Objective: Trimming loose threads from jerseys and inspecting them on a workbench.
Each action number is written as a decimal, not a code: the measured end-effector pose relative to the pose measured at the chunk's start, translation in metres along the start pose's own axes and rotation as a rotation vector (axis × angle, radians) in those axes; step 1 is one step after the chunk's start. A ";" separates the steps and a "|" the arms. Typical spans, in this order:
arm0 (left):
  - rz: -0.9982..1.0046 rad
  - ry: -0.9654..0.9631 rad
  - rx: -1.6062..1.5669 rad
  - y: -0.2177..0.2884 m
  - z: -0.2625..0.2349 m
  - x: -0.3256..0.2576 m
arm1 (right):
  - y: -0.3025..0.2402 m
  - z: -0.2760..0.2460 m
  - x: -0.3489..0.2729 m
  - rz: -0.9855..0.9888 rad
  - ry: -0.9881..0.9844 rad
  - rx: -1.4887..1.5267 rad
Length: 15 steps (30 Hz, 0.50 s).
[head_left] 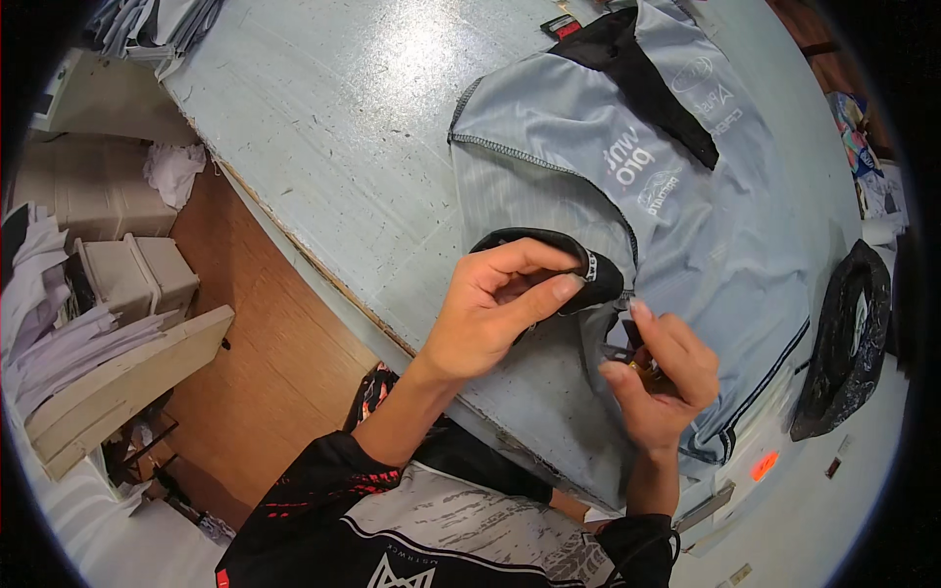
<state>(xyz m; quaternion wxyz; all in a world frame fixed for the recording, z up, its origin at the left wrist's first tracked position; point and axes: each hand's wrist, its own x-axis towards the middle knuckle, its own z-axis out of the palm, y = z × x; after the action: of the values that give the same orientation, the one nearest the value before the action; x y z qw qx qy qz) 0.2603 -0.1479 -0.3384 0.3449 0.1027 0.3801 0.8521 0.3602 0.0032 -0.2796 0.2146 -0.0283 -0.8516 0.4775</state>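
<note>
Across grey garment [725,245]: mirrored white lettering [637,160]; hands [480,318] [669,382] at black band [610,282].

Mirrored white lettering in several sizes stands on the grey shirt [706,230], with an oval emblem [692,74] towards the frame's upper right. At the frame's centre, the black band [606,284] bears a small black-and-white lettered label [591,266]. At the bottom, the wearer's jersey [461,510] carries tiny lettering above a white angular emblem. Print on the red-and-black tag [562,27] at the top is too small to read.
</note>
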 end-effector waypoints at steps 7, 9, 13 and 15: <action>0.004 -0.037 0.026 -0.002 -0.002 -0.002 | -0.004 0.000 0.001 0.068 0.114 -0.081; 0.005 -0.043 0.037 -0.001 -0.002 -0.003 | -0.008 0.000 0.002 0.112 0.120 -0.088; 0.103 -0.095 -0.003 -0.001 0.001 -0.006 | -0.020 0.008 0.002 0.157 0.112 -0.157; 0.178 -0.112 -0.037 -0.006 0.000 -0.006 | -0.024 0.012 0.002 0.142 0.115 -0.169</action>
<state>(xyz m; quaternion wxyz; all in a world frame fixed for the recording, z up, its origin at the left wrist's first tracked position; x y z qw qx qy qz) 0.2675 -0.1488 -0.3428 0.2904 0.1773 0.3336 0.8792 0.3574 -0.0190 -0.2648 0.2256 -0.1338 -0.8709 0.4155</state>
